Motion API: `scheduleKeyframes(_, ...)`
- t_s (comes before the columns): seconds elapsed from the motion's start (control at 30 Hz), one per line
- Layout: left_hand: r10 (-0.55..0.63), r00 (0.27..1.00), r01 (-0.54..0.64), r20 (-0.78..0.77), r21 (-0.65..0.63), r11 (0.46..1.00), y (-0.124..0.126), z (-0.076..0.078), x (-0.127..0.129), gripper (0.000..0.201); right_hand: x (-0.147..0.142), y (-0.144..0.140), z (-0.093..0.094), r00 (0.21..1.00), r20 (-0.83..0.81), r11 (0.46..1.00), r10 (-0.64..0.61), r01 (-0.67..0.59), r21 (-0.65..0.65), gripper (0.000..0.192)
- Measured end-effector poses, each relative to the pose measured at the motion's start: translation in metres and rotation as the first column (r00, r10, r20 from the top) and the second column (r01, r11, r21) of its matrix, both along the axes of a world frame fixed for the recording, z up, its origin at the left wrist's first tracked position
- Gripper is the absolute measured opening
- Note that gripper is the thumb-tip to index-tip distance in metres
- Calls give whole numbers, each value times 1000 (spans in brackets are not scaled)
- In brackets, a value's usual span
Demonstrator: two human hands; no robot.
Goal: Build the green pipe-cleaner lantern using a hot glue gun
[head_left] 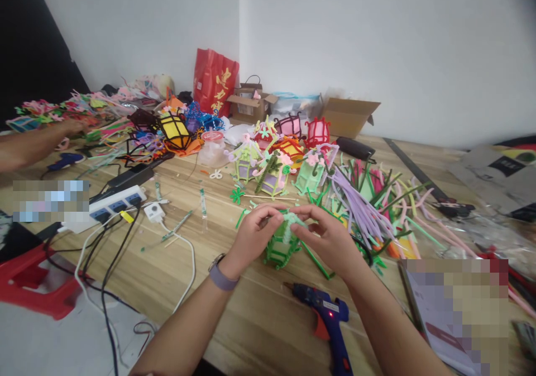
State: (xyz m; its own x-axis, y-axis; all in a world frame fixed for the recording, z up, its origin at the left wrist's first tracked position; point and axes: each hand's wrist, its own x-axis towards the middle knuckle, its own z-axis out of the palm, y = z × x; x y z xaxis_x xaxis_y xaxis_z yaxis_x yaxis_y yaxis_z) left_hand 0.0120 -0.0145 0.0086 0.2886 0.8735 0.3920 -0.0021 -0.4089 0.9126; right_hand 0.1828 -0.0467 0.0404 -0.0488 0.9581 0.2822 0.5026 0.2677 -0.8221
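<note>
The wooden table (259, 320) fills most of the frame, and its upper half is crowded with finished pipe-cleaner lanterns (268, 163). A loose heap of pipe cleaners (372, 208) spreads across the right of centre. At the left lie a white power strip (113, 203) and a red stool (37, 286); another person's arm (29, 144) reaches in at the upper left. A blue glue gun (326, 317) rests on the table at the lower centre, just below my hands. In the middle, my left hand (251, 236) and right hand (329, 239) both close around a small green lantern (282, 244), fingertips pinching its pale top, its base near the tabletop.
</note>
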Motion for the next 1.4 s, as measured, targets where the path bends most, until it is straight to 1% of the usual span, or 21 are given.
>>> scheduleKeyframes(0.27, 6, 1000, -6, 19, -30, 1000, -1, 2, 3, 19, 4, 1, -2, 1000, 10, 1000, 9, -9, -11, 28)
scheduleKeyframes(0.47, 5, 997, 4, 78, -117, 993, -3, 5, 8, 12, 4, 1, 0, 1000, -22, 1000, 20, -21, -16, 24)
scheduleKeyframes(0.57, 15, 996, -3, 91, -137, 991, -3, 7, 10, 11, 5, 2, 2, 999, -29, 999, 42, -43, -10, 23)
scheduleKeyframes(0.7, 14, 996, 0, 86, -157, 988, -1, 11, 13, 10, 8, 3, 3, 997, -52, 998, 51, -53, -28, 27)
scheduleKeyframes(0.8, -25, 996, 37, 86, -137, 990, 3, 16, 17, 9, 12, 3, 6, 996, -73, 998, 59, -61, -25, 28)
scheduleKeyframes(0.9, -93, 990, 105, 108, -114, 988, 11, 21, 23, 9, 17, 3, 9, 995, -87, 999, 44, -44, -6, 26)
scheduleKeyframes(1.03, -189, 963, 221, 194, -156, 963, 23, 25, 32, 10, 24, 3, 12, 999, -41, 999, -34, 35, 12, 27)
scheduleKeyframes(1.1, -222, 951, 263, 214, -183, 947, 29, 26, 33, 10, 26, 3, 12, 999, -5, 998, -54, 54, 10, 27)
scheduleKeyframes(1.2, -276, 942, 315, 190, -225, 922, 36, 27, 29, 11, 26, 4, 12, 998, 46, 999, -50, 51, -15, 28)
scheduleKeyframes(1.27, -323, 934, 352, 151, -239, 905, 41, 27, 26, 12, 26, 4, 11, 998, 50, 999, -35, 37, -34, 29)
scheduleKeyframes(1.33, -349, 930, 366, 112, -233, 901, 45, 27, 24, 14, 26, 5, 10, 999, 38, 999, -27, 28, -31, 30)
scheduleKeyframes(1.4, -345, 935, 354, 79, -211, 911, 48, 25, 24, 14, 28, 6, 10, 999, 36, 1000, -24, 24, -15, 31)
